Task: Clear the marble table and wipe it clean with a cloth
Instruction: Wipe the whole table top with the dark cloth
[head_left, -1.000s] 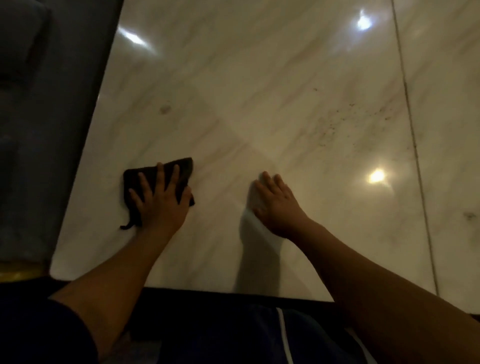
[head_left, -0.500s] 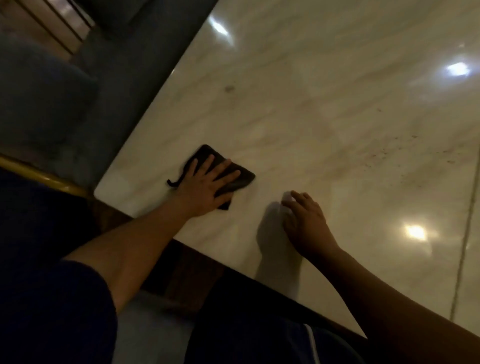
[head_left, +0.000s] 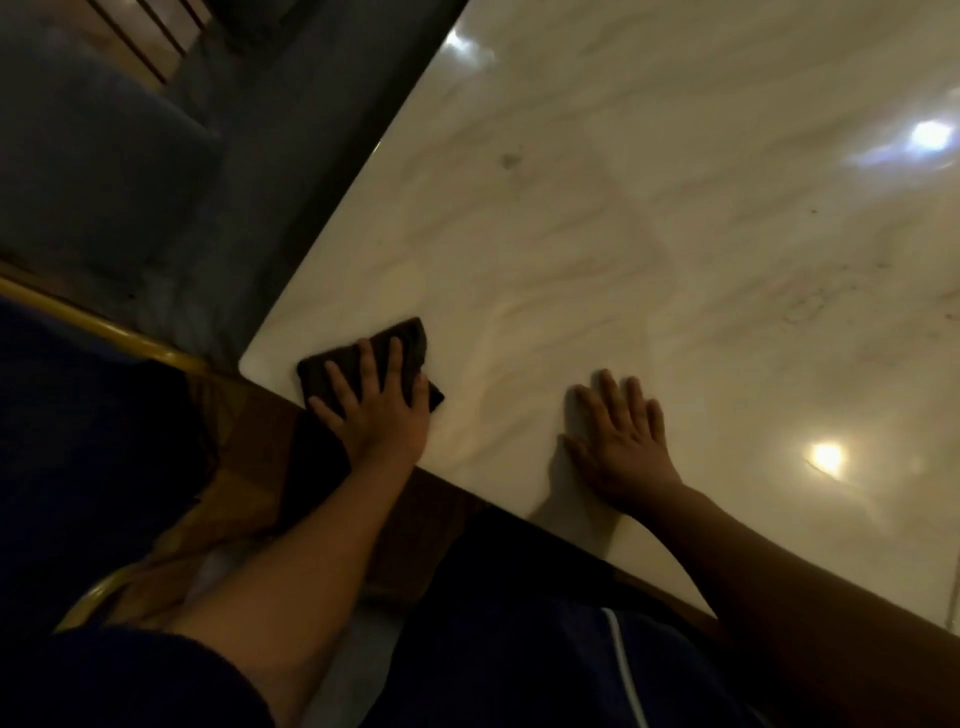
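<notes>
The pale marble table (head_left: 649, 218) fills the upper right of the head view, its glossy top showing light reflections. A small dark folded cloth (head_left: 400, 340) lies close to the table's near left corner. My left hand (head_left: 376, 405) presses flat on the cloth with fingers spread and straight. My right hand (head_left: 621, 441) rests palm down on the bare marble to the right, near the front edge, fingers straight, holding nothing. A small dark smudge (head_left: 510, 161) marks the marble farther back.
A dark grey upholstered seat (head_left: 104, 156) stands left of the table, with a gold-coloured frame bar (head_left: 104, 327) below it. Faint dark specks (head_left: 831, 291) dot the marble at the right. The table's front edge runs diagonally just below both hands.
My left hand has slid the cloth back toward the table's near left corner. My right hand stays planted on the marble, its fingers now spread flat. The camera has tilted and turned left.
</notes>
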